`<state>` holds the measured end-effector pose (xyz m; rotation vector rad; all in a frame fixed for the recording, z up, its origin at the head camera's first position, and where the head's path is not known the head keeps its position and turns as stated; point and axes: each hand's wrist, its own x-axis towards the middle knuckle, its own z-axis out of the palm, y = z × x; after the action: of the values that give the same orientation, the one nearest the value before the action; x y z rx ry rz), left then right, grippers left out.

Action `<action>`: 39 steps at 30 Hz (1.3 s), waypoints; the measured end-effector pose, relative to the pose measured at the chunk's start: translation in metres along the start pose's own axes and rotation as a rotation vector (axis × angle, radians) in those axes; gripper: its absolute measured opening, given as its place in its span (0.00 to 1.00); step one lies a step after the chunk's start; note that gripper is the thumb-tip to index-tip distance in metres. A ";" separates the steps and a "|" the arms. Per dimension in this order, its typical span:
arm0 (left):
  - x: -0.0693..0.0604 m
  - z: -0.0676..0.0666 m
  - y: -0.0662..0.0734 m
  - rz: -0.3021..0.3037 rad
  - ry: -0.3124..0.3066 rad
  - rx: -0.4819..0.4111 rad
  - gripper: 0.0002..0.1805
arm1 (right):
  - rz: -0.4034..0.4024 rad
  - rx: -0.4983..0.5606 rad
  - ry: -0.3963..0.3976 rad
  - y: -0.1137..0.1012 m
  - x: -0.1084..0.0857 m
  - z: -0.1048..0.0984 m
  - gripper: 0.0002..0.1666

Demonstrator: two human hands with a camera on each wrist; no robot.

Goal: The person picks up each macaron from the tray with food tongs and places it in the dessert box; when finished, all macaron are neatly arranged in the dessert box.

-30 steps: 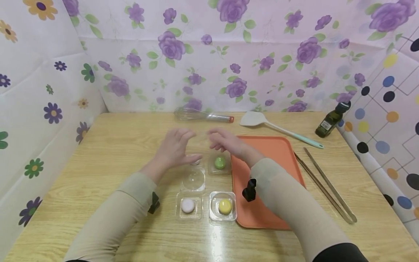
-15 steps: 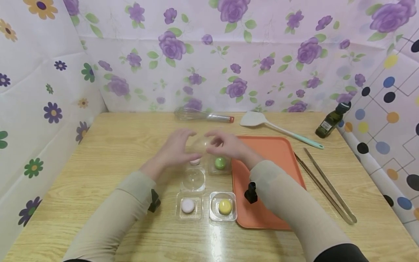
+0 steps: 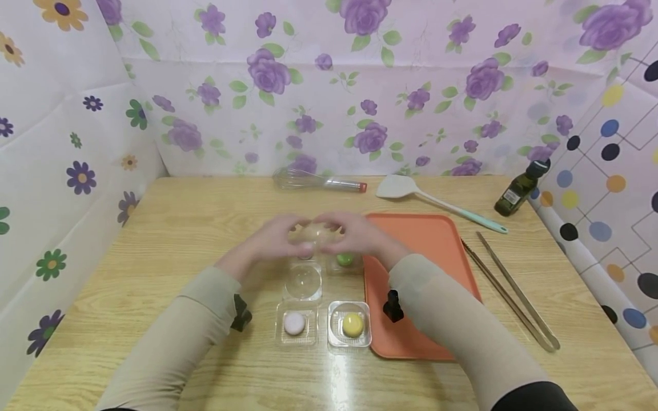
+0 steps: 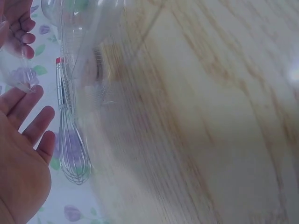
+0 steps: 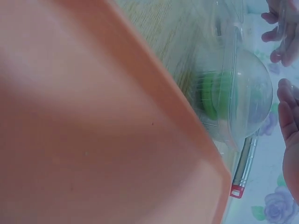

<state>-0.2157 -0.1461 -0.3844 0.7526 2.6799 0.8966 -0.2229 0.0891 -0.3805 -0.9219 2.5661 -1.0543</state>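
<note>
In the head view a clear plastic dome lid (image 3: 317, 233) hangs between my two hands. My left hand (image 3: 280, 237) grips its left side, fingers bent at the far edge and thumb nearer me. My right hand (image 3: 354, 233) grips the right side likewise. Beneath the left thumb a pale pink macaron (image 3: 305, 254) is partly covered. Under the right hand a green macaron (image 5: 216, 95) sits in a clear domed box (image 5: 254, 88), in the right wrist view. Closer to me are another clear dome (image 3: 303, 282), a lavender macaron (image 3: 295, 323) and a yellow macaron (image 3: 352, 325) in clear boxes.
An orange tray (image 3: 421, 342) lies right of the boxes, under my right forearm. Metal tongs (image 3: 514, 291) rest beyond it. At the back lie a whisk (image 3: 319, 181) and a white spatula (image 3: 398, 187), and a dark green bottle (image 3: 519, 191) stands at the right.
Both hands have moved closer together and a little toward me over the far boxes. The clear lid between them has come slightly lower and nearer.
</note>
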 end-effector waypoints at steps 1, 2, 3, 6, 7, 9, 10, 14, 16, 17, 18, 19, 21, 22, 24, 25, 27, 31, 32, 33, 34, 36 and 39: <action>0.000 0.000 0.000 -0.003 -0.003 0.006 0.48 | -0.006 -0.012 -0.005 0.000 0.000 0.000 0.38; -0.001 0.000 0.001 -0.002 -0.006 0.009 0.48 | -0.013 -0.021 -0.011 0.000 0.001 0.001 0.38; -0.002 -0.001 0.001 -0.002 -0.008 0.011 0.49 | -0.018 -0.030 -0.019 -0.001 0.001 0.001 0.39; -0.004 -0.002 0.003 -0.002 -0.010 0.026 0.48 | -0.033 -0.069 -0.044 -0.002 0.002 0.002 0.41; -0.005 -0.002 0.003 -0.005 -0.010 0.030 0.48 | -0.035 -0.075 -0.050 -0.003 0.002 0.002 0.41; -0.006 -0.003 0.003 -0.012 -0.006 0.044 0.47 | -0.041 -0.104 -0.057 -0.004 0.004 0.003 0.42; -0.007 -0.004 0.003 -0.020 -0.003 0.048 0.48 | -0.045 -0.122 -0.059 -0.004 0.004 0.003 0.42; -0.008 -0.006 0.001 -0.053 0.006 0.063 0.51 | -0.043 -0.175 -0.060 -0.005 0.007 0.004 0.42; -0.009 -0.006 -0.001 -0.061 0.010 0.078 0.52 | -0.050 -0.195 -0.059 -0.006 0.009 0.005 0.43; -0.009 -0.006 -0.002 -0.063 0.011 0.090 0.53 | -0.050 -0.208 -0.059 -0.006 0.010 0.006 0.43; -0.009 -0.006 -0.003 -0.062 0.013 0.101 0.53 | -0.050 -0.227 -0.059 -0.006 0.011 0.007 0.44; -0.009 -0.006 -0.005 -0.060 0.014 0.111 0.54 | -0.050 -0.240 -0.057 -0.006 0.012 0.007 0.44; -0.010 -0.006 -0.007 -0.056 0.016 0.130 0.53 | -0.055 -0.270 -0.055 -0.007 0.015 0.009 0.45; -0.010 -0.006 -0.009 -0.054 0.015 0.139 0.53 | -0.053 -0.285 -0.056 -0.008 0.016 0.010 0.45; -0.010 -0.006 -0.012 -0.055 0.012 0.150 0.52 | -0.043 -0.304 -0.060 -0.010 0.018 0.011 0.45; -0.010 -0.006 -0.013 -0.055 0.010 0.156 0.52 | -0.038 -0.309 -0.064 -0.011 0.018 0.012 0.45; -0.011 -0.006 -0.015 -0.054 0.008 0.162 0.51 | -0.020 -0.308 -0.071 -0.013 0.019 0.013 0.45; -0.011 -0.007 -0.015 -0.046 0.004 0.157 0.48 | 0.018 -0.291 -0.077 -0.013 0.021 0.015 0.45; -0.011 -0.007 -0.016 -0.041 0.002 0.157 0.48 | 0.026 -0.288 -0.077 -0.012 0.021 0.016 0.45; -0.011 -0.007 -0.016 -0.036 0.000 0.157 0.47 | 0.030 -0.287 -0.077 -0.012 0.022 0.017 0.45; -0.012 -0.007 -0.016 -0.033 -0.005 0.159 0.46 | 0.031 -0.288 -0.077 -0.011 0.022 0.018 0.45; -0.012 -0.007 -0.018 -0.030 -0.012 0.166 0.45 | 0.039 -0.283 -0.080 -0.010 0.023 0.019 0.45; -0.012 -0.007 -0.019 -0.022 -0.023 0.180 0.44 | 0.051 -0.286 -0.087 -0.010 0.024 0.020 0.44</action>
<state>-0.2159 -0.1687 -0.3894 0.7627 2.7694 0.6440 -0.2280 0.0572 -0.3870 -0.9371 2.6948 -0.6287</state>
